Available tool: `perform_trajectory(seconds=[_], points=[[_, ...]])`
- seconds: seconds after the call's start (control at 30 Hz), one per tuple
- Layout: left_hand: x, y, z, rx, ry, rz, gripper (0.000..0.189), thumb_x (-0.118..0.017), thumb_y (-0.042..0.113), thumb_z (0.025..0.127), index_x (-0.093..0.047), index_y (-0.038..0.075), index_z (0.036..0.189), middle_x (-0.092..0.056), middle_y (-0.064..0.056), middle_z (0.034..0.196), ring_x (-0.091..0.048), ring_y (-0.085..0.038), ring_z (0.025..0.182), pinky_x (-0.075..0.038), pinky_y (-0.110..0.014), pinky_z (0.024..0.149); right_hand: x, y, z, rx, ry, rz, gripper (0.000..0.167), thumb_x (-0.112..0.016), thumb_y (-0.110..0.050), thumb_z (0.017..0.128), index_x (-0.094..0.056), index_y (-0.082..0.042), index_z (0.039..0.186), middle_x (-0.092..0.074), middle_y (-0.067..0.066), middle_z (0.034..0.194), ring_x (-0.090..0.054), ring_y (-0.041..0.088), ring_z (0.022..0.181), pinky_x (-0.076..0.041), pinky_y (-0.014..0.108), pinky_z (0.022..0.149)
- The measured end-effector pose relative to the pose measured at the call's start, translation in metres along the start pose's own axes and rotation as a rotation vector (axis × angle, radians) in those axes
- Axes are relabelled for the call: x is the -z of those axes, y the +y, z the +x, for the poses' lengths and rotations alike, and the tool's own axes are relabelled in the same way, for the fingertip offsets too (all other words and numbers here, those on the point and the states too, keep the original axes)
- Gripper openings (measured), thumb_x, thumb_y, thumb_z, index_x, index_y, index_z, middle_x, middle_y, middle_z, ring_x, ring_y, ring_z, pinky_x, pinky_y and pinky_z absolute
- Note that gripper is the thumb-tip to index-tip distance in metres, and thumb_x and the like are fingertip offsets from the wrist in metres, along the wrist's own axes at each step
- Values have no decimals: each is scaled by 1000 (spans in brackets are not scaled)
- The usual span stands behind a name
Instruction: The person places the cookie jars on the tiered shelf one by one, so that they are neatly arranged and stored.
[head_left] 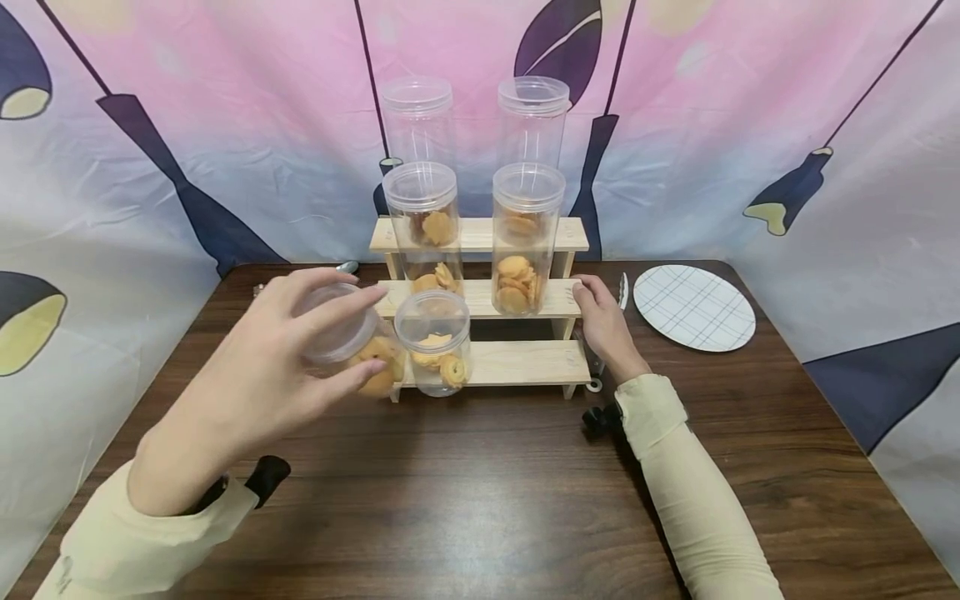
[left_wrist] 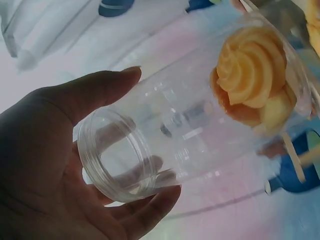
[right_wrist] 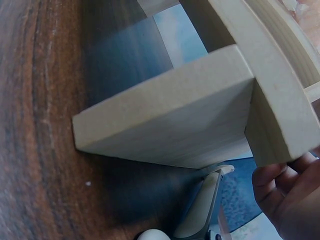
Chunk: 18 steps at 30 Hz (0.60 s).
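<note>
My left hand (head_left: pixel 255 367) grips a clear jar (head_left: pixel 335 323) by its lid end, thumb on one side and fingers on the other. This jar tilts at the left end of the bottom step, next to another cookie jar (head_left: pixel 433 340) standing there. In the left wrist view, swirled cookies (left_wrist: pixel 252 70) lie at the far end of the held jar. My right hand (head_left: pixel 606 327) holds the right end of the middle step of a wooden stand (head_left: pixel 525 362). The right wrist view shows its fingers (right_wrist: pixel 267 185) curled at the board's end.
Two tall cookie jars (head_left: pixel 423 225) (head_left: pixel 527 242) stand on the middle step, two more (head_left: pixel 420 125) (head_left: pixel 534 125) on the top step. A checked white plate (head_left: pixel 693 308) lies at the right. Beside the stand is a long-handled utensil (right_wrist: pixel 200 205), its kind unclear. A patterned cloth (head_left: pixel 300 167) hangs behind.
</note>
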<state>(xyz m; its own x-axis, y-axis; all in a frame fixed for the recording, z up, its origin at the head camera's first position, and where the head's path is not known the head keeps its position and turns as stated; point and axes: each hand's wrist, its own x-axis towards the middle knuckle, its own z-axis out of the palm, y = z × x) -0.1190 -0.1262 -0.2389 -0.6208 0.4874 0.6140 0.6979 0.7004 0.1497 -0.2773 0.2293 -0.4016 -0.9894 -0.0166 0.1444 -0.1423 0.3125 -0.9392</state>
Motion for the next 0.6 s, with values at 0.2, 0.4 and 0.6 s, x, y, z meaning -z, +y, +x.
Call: perform_trajectory(seconds=[0.2, 0.4, 0.6], points=[[-8, 14, 13, -108, -34, -39, 69, -89, 18, 69, -65, 17, 134, -58, -18, 126, -54, -35, 112, -46, -46, 87, 0, 0, 0, -11, 4, -7, 49, -34, -45, 106, -49, -14, 140, -57, 15, 98, -51, 36, 71, -41, 31, 58], [-12, 24, 20, -158, -43, -59, 70, -89, 19, 70, -63, 19, 135, -58, -16, 127, -55, -33, 113, -47, -44, 83, 0, 1, 0, -9, -2, -8, 50, -34, -47, 106, -49, -14, 140, -56, 15, 93, -50, 35, 67, -42, 32, 57], [-25, 34, 29, -178, -66, -96, 65, -90, 22, 72, -64, 18, 131, -56, -14, 131, -54, -32, 117, -49, -45, 88, 0, 1, 1, -18, -9, 6, 51, -34, -49, 106, -49, -15, 140, -55, 14, 91, -49, 34, 66, -42, 32, 57]])
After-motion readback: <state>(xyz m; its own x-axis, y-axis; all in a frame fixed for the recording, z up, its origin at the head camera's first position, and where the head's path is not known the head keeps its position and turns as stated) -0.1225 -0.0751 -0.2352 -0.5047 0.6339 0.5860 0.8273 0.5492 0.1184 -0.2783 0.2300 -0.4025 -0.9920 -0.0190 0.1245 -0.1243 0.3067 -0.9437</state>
